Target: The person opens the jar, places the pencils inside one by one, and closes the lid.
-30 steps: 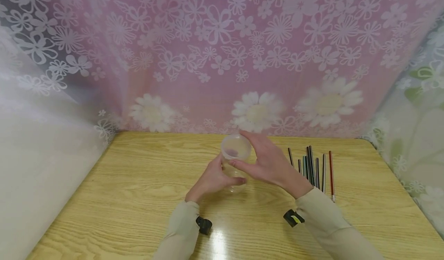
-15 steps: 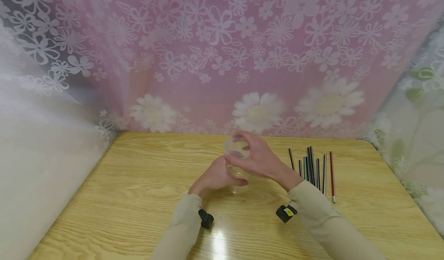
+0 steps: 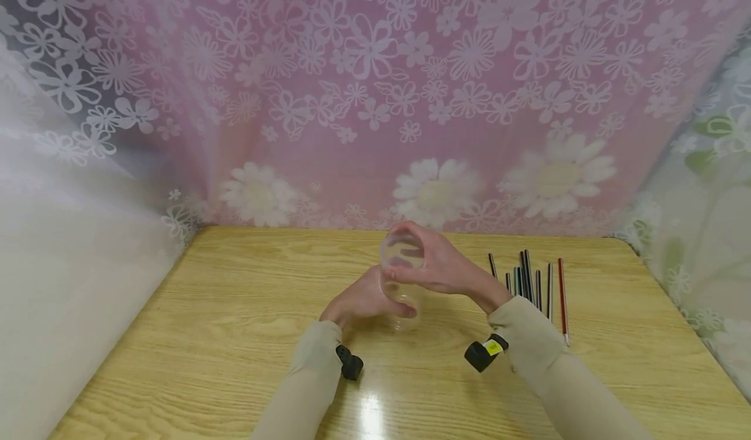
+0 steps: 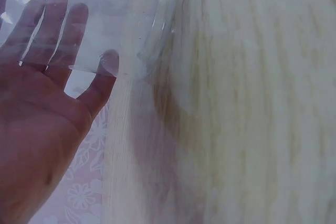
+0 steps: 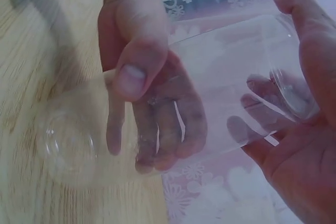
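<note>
A clear plastic jar stands upright between my hands, at the middle of the table. My left hand grips its lower body, the thumb across the near side. At the top end, my right hand holds the rim, with fingers round the far side and thumb in front. Through the see-through wall of the jar, the right wrist view shows the curled fingers of the left hand. Whether a separate lid sits under the right hand cannot be told. The left wrist view has the left palm against the jar.
Several dark pencils lie side by side at the right of the wooden table. Beside them is a red pencil with a pale end. A pink floral curtain hangs along the table's back edge.
My right hand has shifted left and its fingers have wrapped further round the jar's top. The jar has moved slightly to the right, while my left hand keeps its grip.
</note>
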Demonstrator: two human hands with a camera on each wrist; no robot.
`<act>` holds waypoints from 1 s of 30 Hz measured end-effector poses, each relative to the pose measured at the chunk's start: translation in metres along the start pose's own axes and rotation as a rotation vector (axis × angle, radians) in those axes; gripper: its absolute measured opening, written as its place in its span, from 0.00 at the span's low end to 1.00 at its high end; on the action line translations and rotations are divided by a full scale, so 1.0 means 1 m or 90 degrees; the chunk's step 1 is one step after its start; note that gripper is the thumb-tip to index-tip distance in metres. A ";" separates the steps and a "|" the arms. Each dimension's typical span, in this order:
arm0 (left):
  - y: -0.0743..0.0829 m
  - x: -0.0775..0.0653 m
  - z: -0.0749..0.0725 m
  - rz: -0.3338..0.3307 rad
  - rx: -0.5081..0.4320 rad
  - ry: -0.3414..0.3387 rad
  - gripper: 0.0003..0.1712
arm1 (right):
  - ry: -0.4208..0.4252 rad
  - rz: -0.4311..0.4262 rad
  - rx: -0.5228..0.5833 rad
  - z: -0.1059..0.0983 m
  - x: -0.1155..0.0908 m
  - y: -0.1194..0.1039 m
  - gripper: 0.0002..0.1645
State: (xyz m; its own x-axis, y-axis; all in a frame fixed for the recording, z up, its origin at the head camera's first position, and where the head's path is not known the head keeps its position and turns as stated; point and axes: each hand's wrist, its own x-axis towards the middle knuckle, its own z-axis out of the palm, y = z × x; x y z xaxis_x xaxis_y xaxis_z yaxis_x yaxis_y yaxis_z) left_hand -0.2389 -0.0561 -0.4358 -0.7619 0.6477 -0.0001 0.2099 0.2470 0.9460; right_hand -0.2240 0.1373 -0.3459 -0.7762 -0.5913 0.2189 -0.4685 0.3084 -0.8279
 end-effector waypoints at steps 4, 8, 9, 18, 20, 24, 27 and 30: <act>0.001 0.000 -0.002 0.000 0.002 -0.005 0.48 | -0.038 0.009 0.041 -0.005 0.002 0.003 0.32; 0.001 0.000 -0.002 0.002 0.000 -0.009 0.51 | -0.077 0.015 0.075 -0.010 0.005 0.006 0.32; 0.000 0.000 -0.001 0.003 0.003 -0.008 0.52 | -0.085 0.015 0.081 -0.010 0.005 0.007 0.33; -0.001 0.002 0.002 0.037 -0.006 -0.005 0.49 | 0.065 0.064 0.094 0.009 -0.005 0.000 0.41; -0.002 0.002 0.003 0.044 0.005 0.006 0.48 | 0.146 0.097 0.063 0.021 -0.008 -0.006 0.45; -0.001 0.002 0.005 0.043 0.025 0.026 0.50 | 0.251 0.167 0.001 0.037 -0.010 -0.017 0.49; -0.002 0.002 0.006 0.040 0.011 0.023 0.53 | 0.264 0.183 0.003 0.039 -0.009 -0.018 0.45; -0.003 0.002 0.006 0.030 0.000 0.016 0.54 | 0.233 0.183 0.019 0.035 -0.009 -0.015 0.43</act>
State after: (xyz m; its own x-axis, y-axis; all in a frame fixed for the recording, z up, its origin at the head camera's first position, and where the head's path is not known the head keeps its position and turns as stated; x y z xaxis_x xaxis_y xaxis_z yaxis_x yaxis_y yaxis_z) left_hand -0.2377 -0.0508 -0.4406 -0.7664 0.6403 0.0523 0.2458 0.2171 0.9447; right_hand -0.1953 0.1122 -0.3533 -0.9730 -0.1820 0.1421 -0.2048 0.3959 -0.8952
